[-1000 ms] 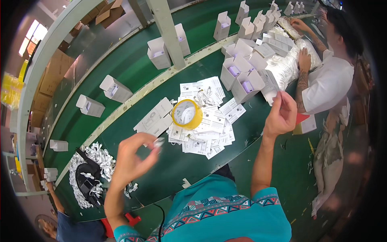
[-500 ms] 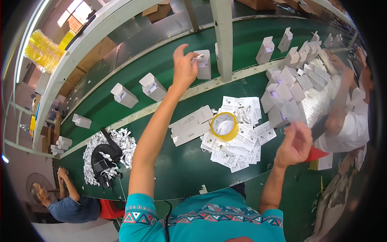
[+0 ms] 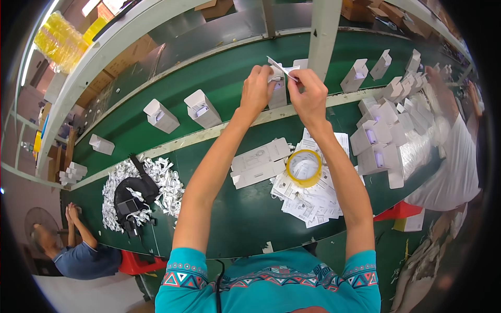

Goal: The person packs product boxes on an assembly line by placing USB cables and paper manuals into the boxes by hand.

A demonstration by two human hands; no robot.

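Both my hands meet over an open white carton (image 3: 278, 98) that stands on the green belt. My left hand (image 3: 255, 93) is closed at the carton's top, its fingertips pinching a small white piece (image 3: 277, 78), whose kind I cannot make out. My right hand (image 3: 311, 96) pinches a thin folded white paper (image 3: 285, 67) just above the carton. Below my hands, a yellow tape roll (image 3: 303, 168) lies on a pile of printed white leaflets (image 3: 308, 203). A flattened white carton (image 3: 259, 161) is left of it. My fingers partly hide the carton's opening.
Other open cartons (image 3: 203, 109) stand along the belt, with more crowded together (image 3: 376, 138) at right. A heap of white cables (image 3: 167, 182) lies left, a black strap-like item (image 3: 136, 193) on it. A grey post (image 3: 324, 41) rises behind my right hand. People sit at both sides.
My right hand has moved from the lower right up to the carton, where it now holds white paper beside my left hand. My left hand has shifted slightly right and down in view.
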